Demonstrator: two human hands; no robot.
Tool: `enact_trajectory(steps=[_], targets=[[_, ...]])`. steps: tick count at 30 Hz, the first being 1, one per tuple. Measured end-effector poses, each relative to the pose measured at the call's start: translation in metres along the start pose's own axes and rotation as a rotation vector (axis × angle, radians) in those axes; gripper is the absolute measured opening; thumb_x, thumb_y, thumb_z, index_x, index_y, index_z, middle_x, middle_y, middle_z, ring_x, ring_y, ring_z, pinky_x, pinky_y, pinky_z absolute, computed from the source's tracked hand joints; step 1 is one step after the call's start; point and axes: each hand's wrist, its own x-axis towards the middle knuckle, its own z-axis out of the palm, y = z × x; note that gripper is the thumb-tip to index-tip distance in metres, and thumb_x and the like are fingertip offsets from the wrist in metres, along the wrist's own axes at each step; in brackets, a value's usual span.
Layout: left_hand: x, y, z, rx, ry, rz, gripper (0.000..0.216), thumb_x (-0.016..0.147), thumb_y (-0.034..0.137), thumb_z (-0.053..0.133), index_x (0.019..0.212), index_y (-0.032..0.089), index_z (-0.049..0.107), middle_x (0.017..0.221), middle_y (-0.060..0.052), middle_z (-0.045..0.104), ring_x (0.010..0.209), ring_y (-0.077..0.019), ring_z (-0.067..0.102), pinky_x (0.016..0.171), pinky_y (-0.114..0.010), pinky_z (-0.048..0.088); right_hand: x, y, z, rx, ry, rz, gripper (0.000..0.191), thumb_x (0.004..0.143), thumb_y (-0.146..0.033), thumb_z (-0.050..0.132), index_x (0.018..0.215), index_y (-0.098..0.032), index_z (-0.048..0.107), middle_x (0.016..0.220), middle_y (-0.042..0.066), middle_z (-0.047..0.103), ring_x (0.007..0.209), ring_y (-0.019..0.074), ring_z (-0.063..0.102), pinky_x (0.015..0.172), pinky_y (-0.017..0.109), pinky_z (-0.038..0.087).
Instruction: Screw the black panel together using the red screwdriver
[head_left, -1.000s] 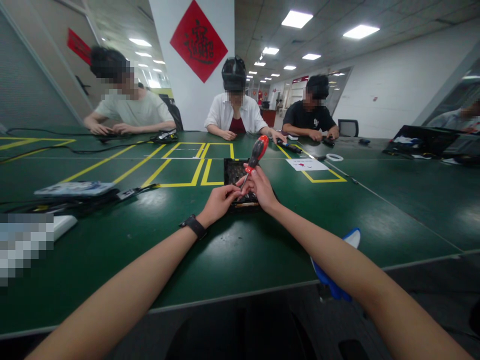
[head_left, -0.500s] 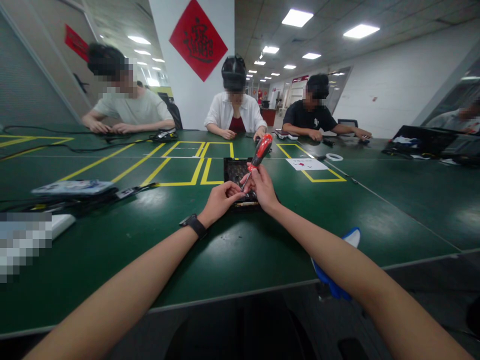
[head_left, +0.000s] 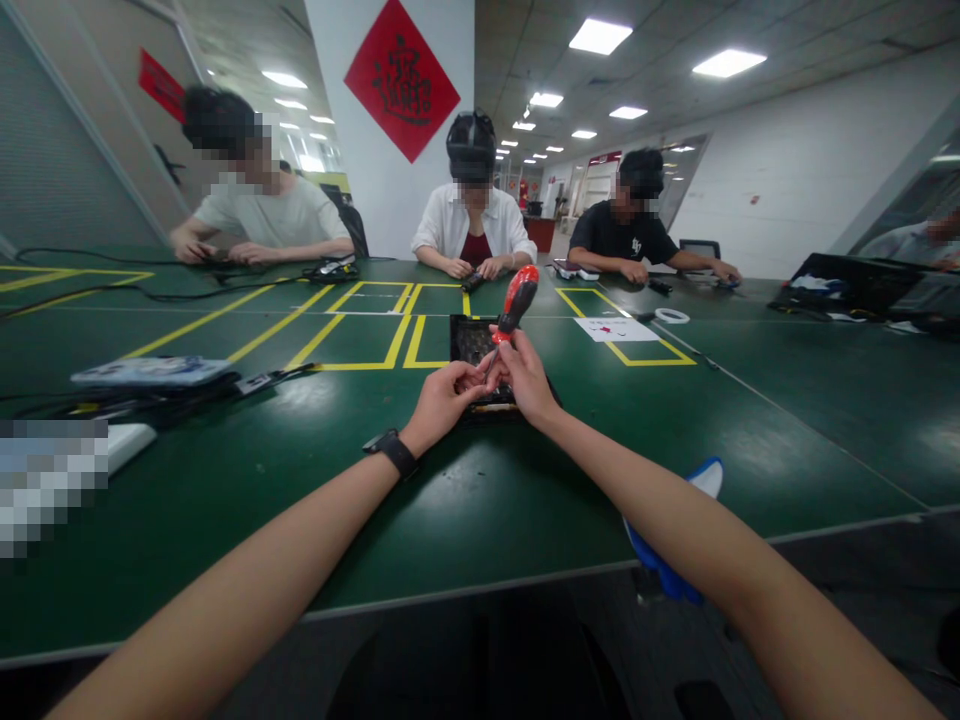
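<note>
Red-handled tool: a screwdriver (head_left: 514,300), tilted, handle up and away, tip down between both hands.
Right hand (head_left: 527,375): closed around the screwdriver's lower shaft.
Left hand (head_left: 442,397): fingers pinched at the tip, over the near edge of a black tray (head_left: 466,342); what they pinch is too small to tell.
Table (head_left: 480,500): green, yellow lines.
Opposite: three people seated, hands on the table.

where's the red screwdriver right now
In the head view the red screwdriver is mid-frame, gripped by the right hand, handle tilted up and away over the black tray, left hand beside it.
</note>
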Motion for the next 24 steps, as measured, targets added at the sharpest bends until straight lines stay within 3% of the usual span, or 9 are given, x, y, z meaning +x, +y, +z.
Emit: enact_trajectory(steps=[5, 11, 19, 24], targets=[[0.0005, -0.0019, -0.0002, 0.039, -0.003, -0.009, 0.022, 0.076, 0.037, 0.06, 0.078, 0.015, 0.062, 0.068, -0.001, 0.062, 0.06, -0.0117, 0.052, 0.058, -0.024, 0.04, -0.0001, -0.0013, 0.0012, 0.005, 0.001, -0.002, 0.039, 0.087, -0.046, 0.044, 0.118, -0.022, 0.041, 0.07, -0.003, 0.062, 0.045, 0.005, 0.053, 0.047, 0.017, 0.043], [0.0011, -0.0007, -0.0044, 0.101, -0.054, 0.052, 0.022, 0.083, 0.034, 0.051, 0.084, 0.017, 0.065, 0.081, -0.003, 0.067, 0.076, -0.0156, 0.059, 0.073, -0.028, 0.043, 0.0012, -0.002, -0.0004, 0.035, 0.008, 0.041, 0.041, 0.088, -0.046, 0.042, 0.122, -0.023, 0.038, 0.069, -0.004, 0.062, 0.045, 0.0058, 0.053, 0.046, 0.017, 0.043], [-0.0017, 0.0002, 0.0016, 0.037, 0.02, -0.016, 0.028, 0.073, 0.042, 0.064, 0.077, 0.015, 0.063, 0.066, 0.0, 0.062, 0.057, -0.0112, 0.051, 0.056, -0.023, 0.04, 0.0025, -0.0002, -0.0018, 0.06, 0.017, 0.073, 0.041, 0.088, -0.046, 0.043, 0.122, -0.024, 0.037, 0.07, -0.004, 0.061, 0.045, 0.0062, 0.054, 0.047, 0.018, 0.046], [0.0007, -0.0031, -0.0064, 0.065, -0.074, 0.02, 0.028, 0.08, 0.04, 0.056, 0.085, 0.016, 0.069, 0.079, -0.003, 0.069, 0.071, -0.0158, 0.06, 0.068, -0.027, 0.043, 0.0016, -0.0018, -0.0022, 0.06, -0.002, 0.068, 0.04, 0.089, -0.047, 0.041, 0.122, -0.025, 0.038, 0.071, -0.003, 0.061, 0.046, 0.0063, 0.055, 0.048, 0.019, 0.047]])
